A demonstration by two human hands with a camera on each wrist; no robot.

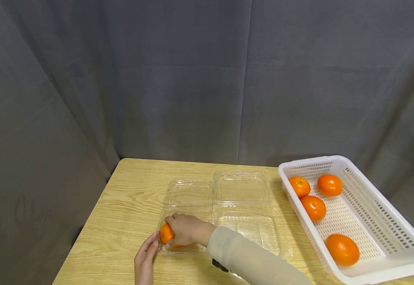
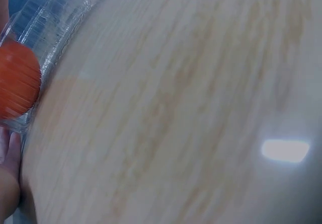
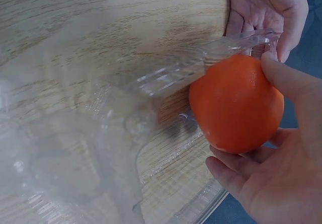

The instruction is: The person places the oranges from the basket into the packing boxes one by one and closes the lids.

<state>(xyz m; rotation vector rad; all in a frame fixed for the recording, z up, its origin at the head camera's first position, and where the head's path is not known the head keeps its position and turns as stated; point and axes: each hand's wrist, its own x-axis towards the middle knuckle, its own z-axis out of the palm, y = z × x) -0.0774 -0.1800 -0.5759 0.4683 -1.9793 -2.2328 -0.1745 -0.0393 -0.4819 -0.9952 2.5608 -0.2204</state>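
In the head view my right hand reaches across to the left and grips an orange at the near left corner of a clear plastic container. A sliver of orange colour shows below that hand. From the right wrist, the thumb and fingers curl round the orange, beside the clear wall. At the container's near left corner, my left hand pinches the edge between thumb and fingers. The left wrist view shows an orange through the ribbed clear wall, with left fingers just below.
Another open clear container lies right beside the first. On the table's right side stands a white perforated basket holding several oranges. The wooden table ends at a grey curtain behind.
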